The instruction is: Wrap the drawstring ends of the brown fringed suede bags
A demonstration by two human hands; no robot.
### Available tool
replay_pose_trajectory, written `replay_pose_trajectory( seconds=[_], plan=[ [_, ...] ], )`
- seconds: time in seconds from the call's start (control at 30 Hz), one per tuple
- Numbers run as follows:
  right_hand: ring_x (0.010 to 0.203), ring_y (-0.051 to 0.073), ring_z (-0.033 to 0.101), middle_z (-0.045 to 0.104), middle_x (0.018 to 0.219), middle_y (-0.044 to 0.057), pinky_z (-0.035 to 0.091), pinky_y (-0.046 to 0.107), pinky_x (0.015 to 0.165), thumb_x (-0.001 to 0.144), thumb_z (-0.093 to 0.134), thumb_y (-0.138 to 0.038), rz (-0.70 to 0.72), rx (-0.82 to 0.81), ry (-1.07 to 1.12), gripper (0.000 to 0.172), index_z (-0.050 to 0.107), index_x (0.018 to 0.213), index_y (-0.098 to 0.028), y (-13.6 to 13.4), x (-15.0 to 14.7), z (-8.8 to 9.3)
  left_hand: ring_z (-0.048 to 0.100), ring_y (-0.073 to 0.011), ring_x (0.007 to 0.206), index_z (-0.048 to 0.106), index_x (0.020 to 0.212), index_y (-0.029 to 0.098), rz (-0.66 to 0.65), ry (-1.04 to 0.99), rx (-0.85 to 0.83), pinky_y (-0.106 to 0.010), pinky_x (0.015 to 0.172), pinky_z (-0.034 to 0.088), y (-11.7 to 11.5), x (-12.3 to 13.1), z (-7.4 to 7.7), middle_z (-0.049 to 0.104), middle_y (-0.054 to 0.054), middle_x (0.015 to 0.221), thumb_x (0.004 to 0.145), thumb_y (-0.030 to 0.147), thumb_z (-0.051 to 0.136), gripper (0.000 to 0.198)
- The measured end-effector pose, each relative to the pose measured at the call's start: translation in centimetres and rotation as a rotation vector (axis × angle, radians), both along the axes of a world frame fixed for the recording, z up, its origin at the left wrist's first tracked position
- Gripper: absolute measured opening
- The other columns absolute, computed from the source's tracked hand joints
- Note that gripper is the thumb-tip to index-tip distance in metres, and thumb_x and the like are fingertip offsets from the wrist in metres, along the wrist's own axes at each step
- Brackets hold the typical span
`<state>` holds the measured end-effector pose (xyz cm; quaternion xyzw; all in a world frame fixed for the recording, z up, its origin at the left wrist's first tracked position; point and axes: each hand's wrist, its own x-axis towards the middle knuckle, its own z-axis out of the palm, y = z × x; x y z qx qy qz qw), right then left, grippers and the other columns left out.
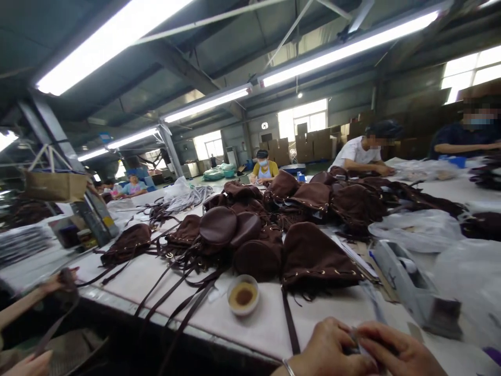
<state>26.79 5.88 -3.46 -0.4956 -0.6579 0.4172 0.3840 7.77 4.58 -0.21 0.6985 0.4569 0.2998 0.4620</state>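
Observation:
At the bottom right, my left hand (326,347), with a bracelet at the wrist, has its fingers pinched together. My right hand (401,347) meets it fingertip to fingertip. Between the fingers is a small, pale greyish piece, mostly covered and too blurred to name. Just beyond my hands lies a dark brown drawstring bag (313,256) with metal eyelets, its strap (289,324) hanging towards the table edge. Left of my hands stands a white bowl (252,308) holding a brown substance. More brown bags (219,227) with round bases are heaped behind it.
A grey tape dispenser (410,287) stands to the right beside clear plastic bags (417,230). At the left edge, a co-worker's hands (58,282) hold a strap. Other people sit around the white table (188,310). A metal post (92,214) rises at left.

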Motion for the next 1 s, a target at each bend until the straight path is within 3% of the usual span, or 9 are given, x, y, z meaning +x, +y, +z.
replay_pose_trajectory(
  seconds=[0.1, 0.17, 0.27, 0.43, 0.6, 0.73, 0.87, 0.93, 1.0],
  plan=[
    [0.089, 0.026, 0.071, 0.078, 0.097, 0.007, 0.056, 0.034, 0.082, 0.082, 0.067, -0.037, 0.039, 0.032, 0.01, 0.034, 0.075, 0.113, -0.024, -0.2, 0.7, 2.8, 0.061, -0.0241, 0.102, 0.082, 0.083, 0.026, 0.02, 0.01, 0.003, -0.031, 0.094, 0.043, -0.5, 0.1, 1.0, 0.073, -0.003, 0.091, 0.072, 0.028, 0.075, 0.013],
    [0.091, 0.026, 0.068, 0.076, 0.097, 0.007, 0.053, 0.036, 0.084, 0.08, 0.068, -0.026, 0.092, 0.167, -0.096, 0.023, 0.078, 0.101, -0.024, -0.1, 1.2, 5.3, 0.061, -0.0246, 0.102, 0.082, 0.08, 0.024, 0.029, 0.052, 0.018, -0.032, 0.092, 0.044, -0.7, 0.0, 2.1, 0.072, -0.005, 0.099, 0.073, 0.025, 0.072, 0.012],
    [0.093, 0.024, 0.064, 0.073, 0.096, 0.006, 0.048, 0.035, 0.085, 0.08, 0.064, -0.015, 0.242, 0.342, -0.253, 0.023, 0.078, 0.096, -0.025, 0.1, 1.4, 8.5, 0.06, -0.0244, 0.099, 0.08, 0.073, 0.02, 0.013, 0.088, 0.045, -0.034, 0.091, 0.044, -0.6, 0.0, 3.4, 0.069, -0.007, 0.101, 0.075, 0.025, 0.07, 0.011],
    [0.081, 0.02, 0.059, 0.067, 0.083, 0.005, 0.042, 0.029, 0.071, 0.082, 0.064, -0.015, 0.321, 0.451, -0.492, 0.016, 0.077, 0.084, -0.023, -0.1, 0.6, 10.6, 0.06, -0.0244, 0.1, 0.08, 0.077, 0.021, -0.045, 0.091, 0.064, -0.034, 0.091, 0.045, -0.7, 0.2, 4.0, 0.067, -0.008, 0.102, 0.08, 0.033, 0.07, 0.016],
    [0.073, 0.019, 0.055, 0.065, 0.075, 0.005, 0.035, 0.03, 0.064, 0.081, 0.064, -0.014, 0.38, 0.497, -0.677, 0.015, 0.073, 0.072, -0.022, -0.2, -0.5, 10.5, 0.06, -0.0239, 0.098, 0.079, 0.075, 0.021, -0.033, 0.082, 0.078, -0.034, 0.089, 0.046, -0.9, -0.3, 3.4, 0.067, -0.008, 0.103, 0.083, 0.037, 0.067, 0.021],
    [0.074, 0.02, 0.059, 0.067, 0.075, 0.007, 0.035, 0.031, 0.063, 0.083, 0.059, -0.013, 0.449, 0.516, -0.745, 0.02, 0.07, 0.068, -0.021, -0.4, -0.9, 9.4, 0.061, -0.022, 0.095, 0.072, 0.064, 0.02, 0.003, 0.088, 0.045, -0.033, 0.088, 0.046, -1.2, -0.5, 1.8, 0.066, -0.006, 0.1, 0.077, 0.029, 0.07, 0.015],
    [0.069, 0.019, 0.06, 0.066, 0.071, 0.005, 0.037, 0.031, 0.061, 0.083, 0.06, -0.013, 0.374, 0.599, -0.688, 0.021, 0.068, 0.066, -0.023, 0.1, -0.9, 6.6, 0.061, -0.0235, 0.092, 0.061, 0.052, 0.023, 0.028, 0.144, 0.01, -0.033, 0.088, 0.044, -0.7, 0.6, 0.0, 0.061, -0.002, 0.069, 0.067, 0.028, 0.077, 0.022],
    [0.066, 0.02, 0.058, 0.065, 0.07, 0.005, 0.038, 0.032, 0.06, 0.078, 0.064, -0.013, 0.331, 0.732, -0.656, 0.016, 0.067, 0.066, -0.024, 0.5, -0.6, 4.8, 0.061, -0.0232, 0.083, 0.062, 0.052, 0.024, 0.023, 0.141, -0.023, -0.034, 0.085, 0.045, -0.6, 0.9, 0.4, 0.056, 0.0, 0.057, 0.065, 0.038, 0.08, 0.026],
    [0.066, 0.023, 0.057, 0.066, 0.072, 0.007, 0.04, 0.035, 0.062, 0.076, 0.067, -0.015, 0.307, 0.878, -0.609, 0.011, 0.069, 0.074, -0.026, 0.7, -0.2, 3.1, 0.06, -0.0222, 0.076, 0.067, 0.057, 0.024, -0.008, 0.087, -0.068, -0.034, 0.079, 0.046, -1.0, -0.4, 2.0, 0.055, 0.0, 0.054, 0.066, 0.048, 0.08, 0.029]
  ],
)
